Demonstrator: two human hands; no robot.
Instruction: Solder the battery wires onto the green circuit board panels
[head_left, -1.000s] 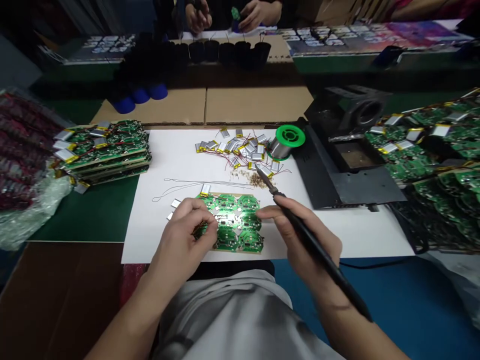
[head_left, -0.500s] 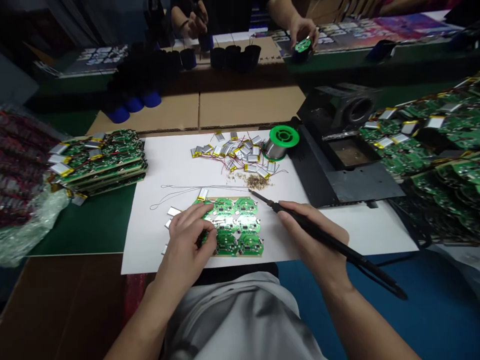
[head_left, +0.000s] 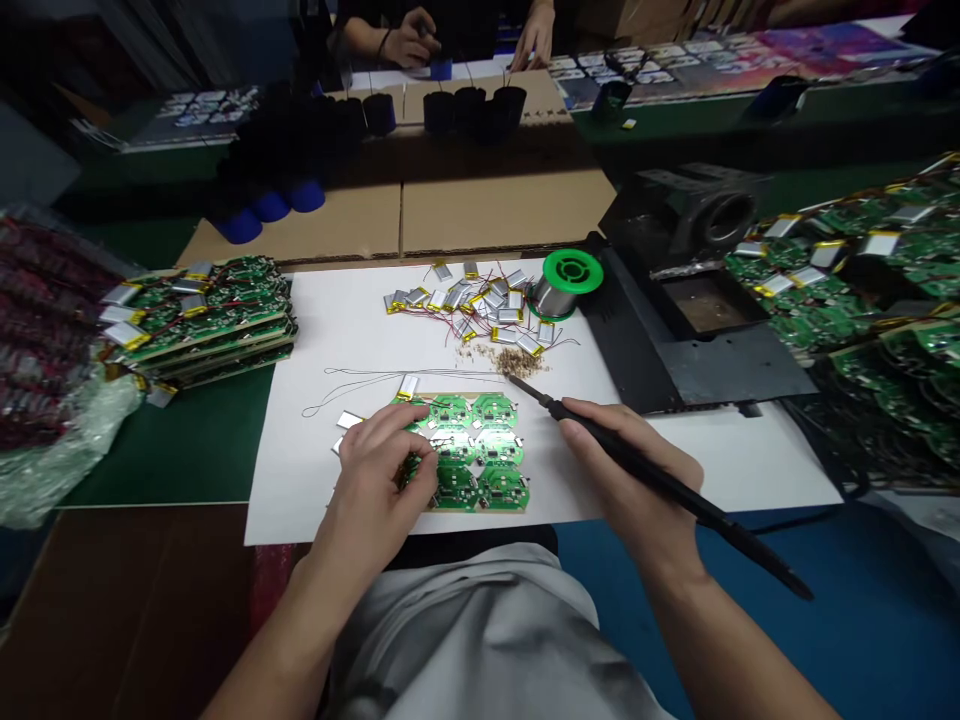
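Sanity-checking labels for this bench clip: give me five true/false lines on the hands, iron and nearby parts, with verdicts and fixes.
1. The right hand holds the soldering iron. True.
2. The left hand is well clear of the panel of green circuit boards. False: it is over the panel's left part, hiding some of it.
3. The spool stands to the right of most of the silver cells. True.
4. The iron's tip is up at the spool. False: it is by the near edge of the brown crumbs.
5. The black fixture is to the right of the spool. True.
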